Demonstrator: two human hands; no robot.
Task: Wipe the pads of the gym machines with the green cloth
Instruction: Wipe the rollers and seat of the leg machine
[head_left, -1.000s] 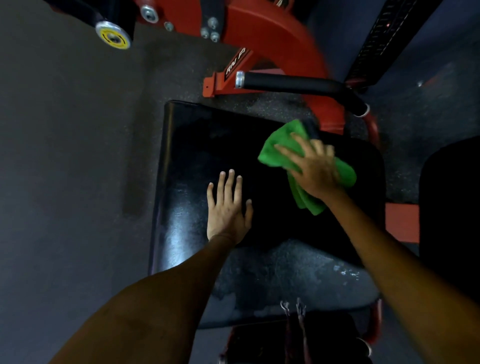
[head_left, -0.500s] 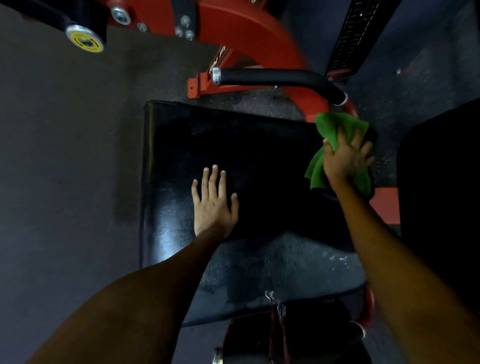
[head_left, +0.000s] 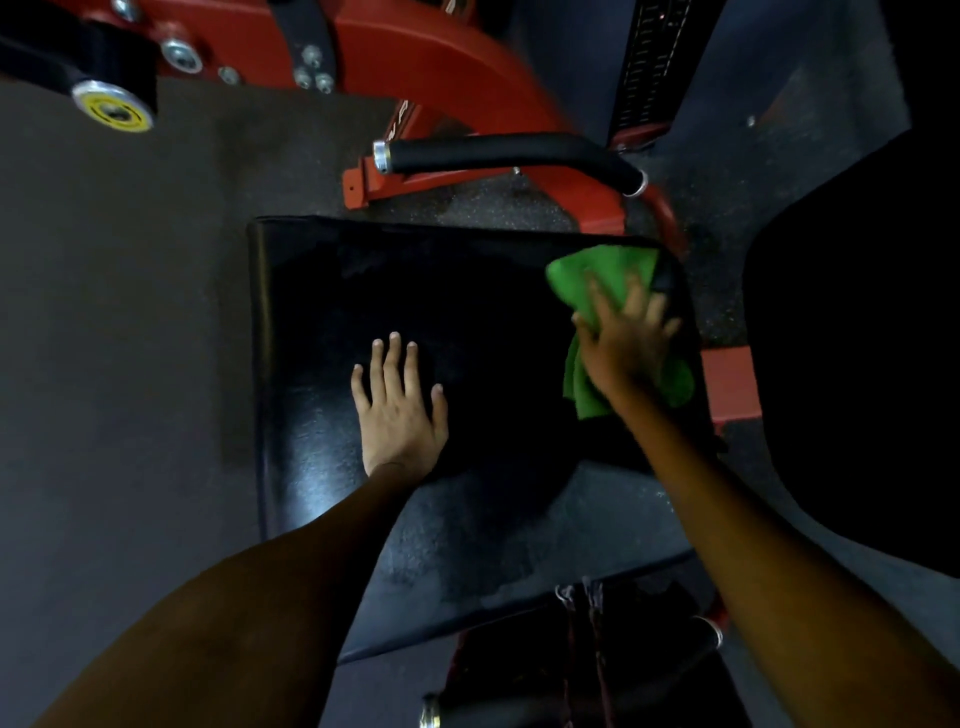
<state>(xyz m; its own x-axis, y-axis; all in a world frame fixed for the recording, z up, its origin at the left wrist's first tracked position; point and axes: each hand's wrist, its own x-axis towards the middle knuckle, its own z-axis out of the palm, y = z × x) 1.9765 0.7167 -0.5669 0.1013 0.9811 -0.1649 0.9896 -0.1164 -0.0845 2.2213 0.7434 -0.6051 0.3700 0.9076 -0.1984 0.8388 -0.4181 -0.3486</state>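
Right hand (head_left: 626, 340) pressing green cloth (head_left: 602, 275) onto far-right corner of black seat pad (head_left: 322, 322), fingers spread and blurred; left hand (head_left: 397, 410) flat mid-pad, fingers straight, slightly apart.

a red machine frame (head_left: 447, 67) with silver bolts (head_left: 181, 54) spans the top. a black foam-grip handle (head_left: 509, 150) juts beside it, a yellow-capped pivot (head_left: 113, 110) sits top left, all over dark speckled floor (head_left: 114, 312).

Probably gym: red machine frame (head_left: 441, 57), pad (head_left: 467, 291).
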